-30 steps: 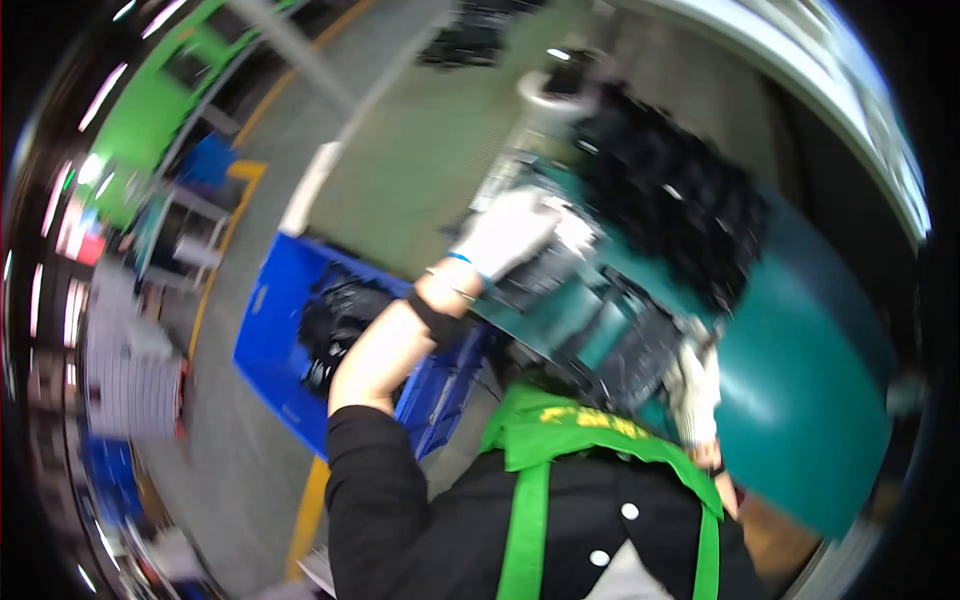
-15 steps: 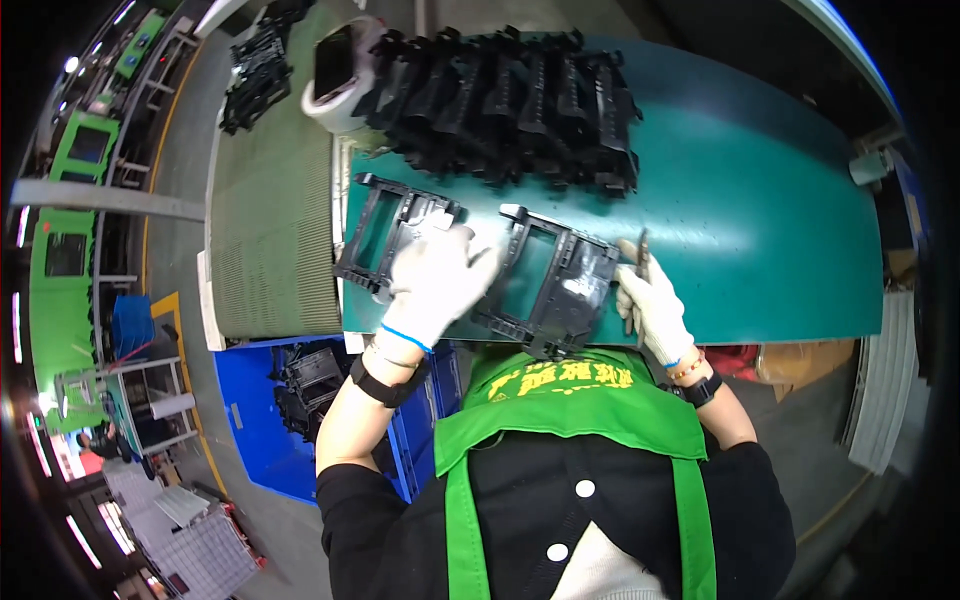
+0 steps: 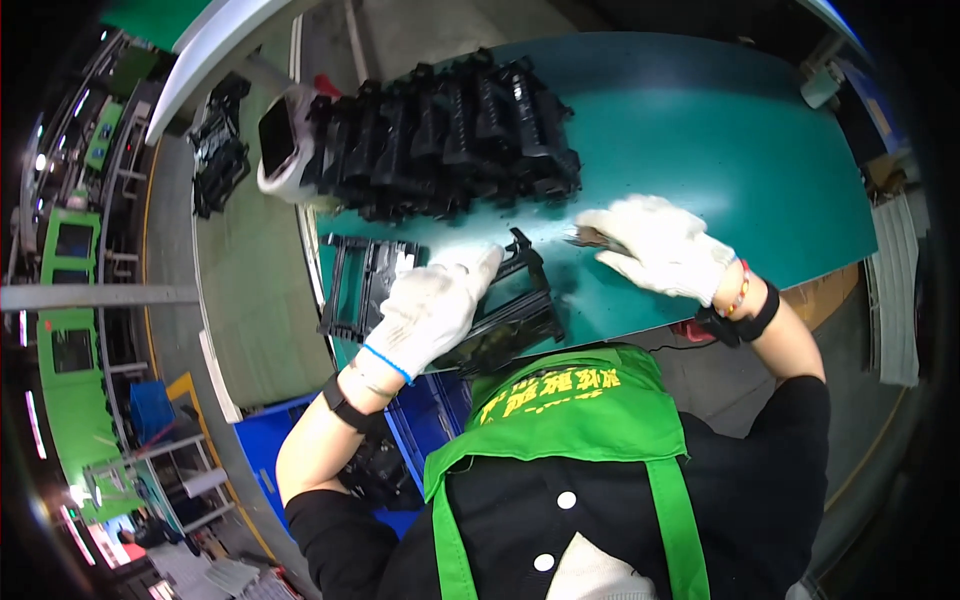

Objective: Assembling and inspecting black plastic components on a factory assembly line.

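Currently, white-gloved left hand (image 3: 435, 300): fingers closed on one side of a rectangular black plastic frame (image 3: 512, 335).
Held frame: seemingly tilted, at the near edge of the glossy green table (image 3: 720, 150); a loosened grip could let it slide off against the green cloth apron (image 3: 560, 410).
White-gloved right hand (image 3: 660, 250): fingers drawn narrow about a small dark metal-looking tool (image 3: 592, 237), kind unclear, apart from the frame.
Tool tip: facing leftward; a slip while working close could scratch plastic or nick a glove.
Second black plastic frame (image 3: 383, 275): on the table beside the left hand; a careless wrist could knock it.
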`<action>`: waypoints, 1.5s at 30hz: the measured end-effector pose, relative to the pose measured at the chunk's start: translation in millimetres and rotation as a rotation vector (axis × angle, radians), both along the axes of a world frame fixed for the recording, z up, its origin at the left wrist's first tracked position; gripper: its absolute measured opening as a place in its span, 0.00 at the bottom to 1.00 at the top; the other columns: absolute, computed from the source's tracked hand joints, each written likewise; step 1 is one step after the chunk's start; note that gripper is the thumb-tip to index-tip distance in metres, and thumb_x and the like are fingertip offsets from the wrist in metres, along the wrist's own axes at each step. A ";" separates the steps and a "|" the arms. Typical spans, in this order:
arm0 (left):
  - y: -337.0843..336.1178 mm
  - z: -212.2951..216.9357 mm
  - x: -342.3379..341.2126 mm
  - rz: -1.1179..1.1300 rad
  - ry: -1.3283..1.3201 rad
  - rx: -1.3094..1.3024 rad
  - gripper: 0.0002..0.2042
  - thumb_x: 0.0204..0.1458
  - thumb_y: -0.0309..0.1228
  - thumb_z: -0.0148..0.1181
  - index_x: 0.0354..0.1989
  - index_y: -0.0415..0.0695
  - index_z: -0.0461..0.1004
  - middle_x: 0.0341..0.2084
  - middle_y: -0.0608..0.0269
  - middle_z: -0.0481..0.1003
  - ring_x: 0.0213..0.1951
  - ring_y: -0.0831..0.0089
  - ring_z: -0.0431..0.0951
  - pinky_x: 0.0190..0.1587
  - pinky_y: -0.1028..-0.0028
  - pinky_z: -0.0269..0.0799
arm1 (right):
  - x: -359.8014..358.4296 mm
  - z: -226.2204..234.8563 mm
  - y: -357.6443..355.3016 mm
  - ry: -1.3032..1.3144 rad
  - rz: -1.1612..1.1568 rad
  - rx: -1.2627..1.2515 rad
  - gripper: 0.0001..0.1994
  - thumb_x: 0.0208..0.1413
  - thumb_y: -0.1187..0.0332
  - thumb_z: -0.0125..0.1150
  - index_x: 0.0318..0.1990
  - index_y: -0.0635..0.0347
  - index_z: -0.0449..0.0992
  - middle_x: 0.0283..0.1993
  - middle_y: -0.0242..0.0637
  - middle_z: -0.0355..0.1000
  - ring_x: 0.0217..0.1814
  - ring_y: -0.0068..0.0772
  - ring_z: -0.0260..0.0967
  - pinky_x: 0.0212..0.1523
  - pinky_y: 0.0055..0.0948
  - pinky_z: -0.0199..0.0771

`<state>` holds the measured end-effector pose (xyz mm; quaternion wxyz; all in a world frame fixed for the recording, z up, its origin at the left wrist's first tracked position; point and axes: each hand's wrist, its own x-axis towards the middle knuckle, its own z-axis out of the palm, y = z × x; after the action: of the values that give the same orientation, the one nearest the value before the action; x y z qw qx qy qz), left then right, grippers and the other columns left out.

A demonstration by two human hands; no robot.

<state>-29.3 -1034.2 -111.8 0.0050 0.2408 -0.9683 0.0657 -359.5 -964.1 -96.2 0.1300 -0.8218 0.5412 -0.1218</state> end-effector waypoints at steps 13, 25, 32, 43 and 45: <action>-15.3 27.0 -20.9 -0.218 -0.219 -0.139 0.27 0.60 0.32 0.54 0.70 0.53 0.66 0.23 0.62 0.76 0.26 0.65 0.81 0.24 0.64 0.76 | 2.1 26.8 -49.2 0.059 0.323 0.221 0.17 0.58 0.60 0.65 0.55 0.46 0.80 0.44 0.42 0.78 0.50 0.51 0.76 0.49 0.48 0.77; -10.8 39.2 -29.6 -0.246 -0.218 -0.009 0.29 0.57 0.29 0.53 0.71 0.51 0.65 0.25 0.61 0.74 0.26 0.64 0.79 0.26 0.63 0.74 | 0.6 31.2 -37.7 0.033 0.358 0.267 0.14 0.58 0.61 0.63 0.50 0.49 0.81 0.38 0.42 0.78 0.44 0.52 0.77 0.45 0.48 0.77; -9.9 42.5 -35.3 -0.233 -0.272 -0.034 0.29 0.60 0.32 0.54 0.72 0.58 0.65 0.25 0.62 0.77 0.28 0.64 0.82 0.26 0.64 0.77 | -3.1 18.6 -35.1 0.039 0.409 0.068 0.12 0.58 0.61 0.63 0.48 0.51 0.81 0.36 0.42 0.77 0.42 0.52 0.76 0.43 0.48 0.77; -6.6 40.7 -32.9 -0.263 -0.241 -0.044 0.29 0.57 0.30 0.54 0.70 0.52 0.66 0.25 0.62 0.74 0.26 0.64 0.79 0.25 0.63 0.73 | 2.2 23.2 -33.7 0.186 0.395 0.076 0.10 0.58 0.63 0.63 0.46 0.50 0.80 0.31 0.40 0.76 0.37 0.50 0.77 0.37 0.46 0.77; -7.1 41.4 -30.2 -0.255 -0.232 -0.037 0.29 0.56 0.30 0.55 0.70 0.52 0.67 0.25 0.62 0.74 0.26 0.64 0.79 0.24 0.63 0.73 | -3.0 20.9 -31.7 0.101 0.414 -0.081 0.10 0.57 0.66 0.64 0.46 0.51 0.80 0.32 0.39 0.77 0.37 0.48 0.77 0.37 0.45 0.77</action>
<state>-59.5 -1041.3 -70.4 -0.0940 0.1069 -0.9837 0.1095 -362.4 -995.8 -75.3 0.0918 -0.9250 0.3614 -0.0731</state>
